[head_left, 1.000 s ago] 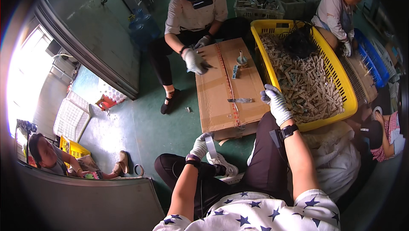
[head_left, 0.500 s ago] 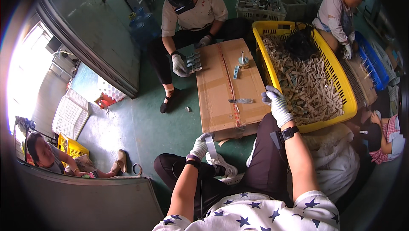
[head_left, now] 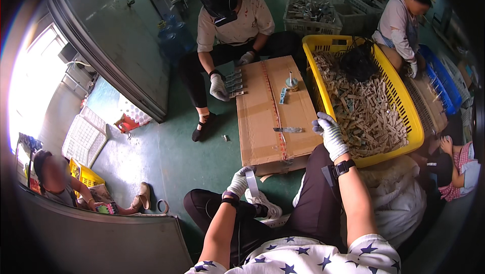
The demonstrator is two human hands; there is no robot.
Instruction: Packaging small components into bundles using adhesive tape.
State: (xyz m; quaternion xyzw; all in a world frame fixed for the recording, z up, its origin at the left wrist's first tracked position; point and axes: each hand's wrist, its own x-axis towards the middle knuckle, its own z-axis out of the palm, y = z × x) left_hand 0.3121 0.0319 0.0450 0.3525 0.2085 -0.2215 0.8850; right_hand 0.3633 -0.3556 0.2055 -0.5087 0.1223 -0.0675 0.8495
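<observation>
Grey strip (head_left: 252,183): is hanging from the closed left hand (head_left: 238,181).
Right hand (head_left: 333,137): is hovering half-curled near the yellow crate (head_left: 414,133); cannot tell its hold.

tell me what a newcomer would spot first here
Likely the big yellow basket, filled with small brown pieces, on the right. Next, the cardboard box in the middle, with a co-worker seated behind it. Then the gloved left hand, holding a grey strip by the box's near left corner.
</observation>
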